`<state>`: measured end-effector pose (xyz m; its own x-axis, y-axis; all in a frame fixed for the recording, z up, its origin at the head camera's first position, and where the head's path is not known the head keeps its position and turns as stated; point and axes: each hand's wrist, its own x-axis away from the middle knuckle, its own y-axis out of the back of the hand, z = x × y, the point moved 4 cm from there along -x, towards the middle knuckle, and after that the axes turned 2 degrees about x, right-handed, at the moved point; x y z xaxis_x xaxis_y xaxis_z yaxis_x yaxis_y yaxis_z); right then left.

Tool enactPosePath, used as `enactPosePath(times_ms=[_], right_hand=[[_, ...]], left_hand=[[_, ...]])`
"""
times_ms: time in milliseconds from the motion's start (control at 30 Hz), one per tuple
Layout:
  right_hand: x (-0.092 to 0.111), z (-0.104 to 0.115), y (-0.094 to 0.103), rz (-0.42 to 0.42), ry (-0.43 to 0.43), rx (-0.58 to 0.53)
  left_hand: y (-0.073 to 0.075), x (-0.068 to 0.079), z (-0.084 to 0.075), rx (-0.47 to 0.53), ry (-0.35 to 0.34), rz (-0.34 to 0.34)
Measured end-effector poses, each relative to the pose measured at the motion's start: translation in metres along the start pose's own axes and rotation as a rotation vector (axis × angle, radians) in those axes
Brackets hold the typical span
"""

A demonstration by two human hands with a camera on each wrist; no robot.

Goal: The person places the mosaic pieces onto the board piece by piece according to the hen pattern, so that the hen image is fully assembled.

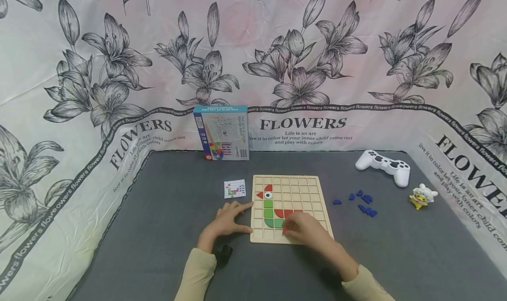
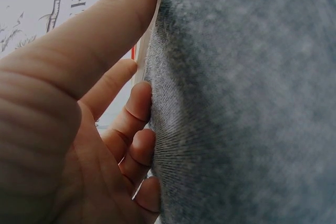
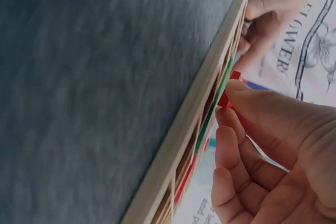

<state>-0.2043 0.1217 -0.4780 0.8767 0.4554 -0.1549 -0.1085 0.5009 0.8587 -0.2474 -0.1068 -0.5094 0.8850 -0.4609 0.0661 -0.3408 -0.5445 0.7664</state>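
A wooden grid board [image 1: 295, 189] lies on the dark table. On it, green pieces [image 1: 268, 213], red pieces [image 1: 280, 213], a red beak-like triangle [image 1: 259, 195] and a round eye piece [image 1: 268, 195] form a bird-like figure. My right hand [image 1: 306, 230] is over the board's lower middle, pinching a small red piece [image 3: 234, 76] between thumb and fingers just above the green ones. The hand covers part of the figure. My left hand [image 1: 225, 219] rests at the board's left edge, thumb and forefinger spread and touching it; the other fingertips [image 2: 139, 100] touch the table cloth.
A small pattern card [image 1: 235, 189] lies left of the board's top corner. Several loose blue pieces [image 1: 362, 208] are scattered to the right. Farther right are a white game controller [image 1: 384, 166] and a small figurine [image 1: 421, 196]. A box [image 1: 222, 133] stands at the back against the flowered cloth.
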Motion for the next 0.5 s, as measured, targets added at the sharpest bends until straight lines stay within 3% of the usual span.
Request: enactPosePath(times_ms=[500], right_hand=[[-0.002,0.015,-0.013,0.071,0.009,-0.019]], left_hand=[[0.000,0.000,0.000,0.001,-0.003,0.003]])
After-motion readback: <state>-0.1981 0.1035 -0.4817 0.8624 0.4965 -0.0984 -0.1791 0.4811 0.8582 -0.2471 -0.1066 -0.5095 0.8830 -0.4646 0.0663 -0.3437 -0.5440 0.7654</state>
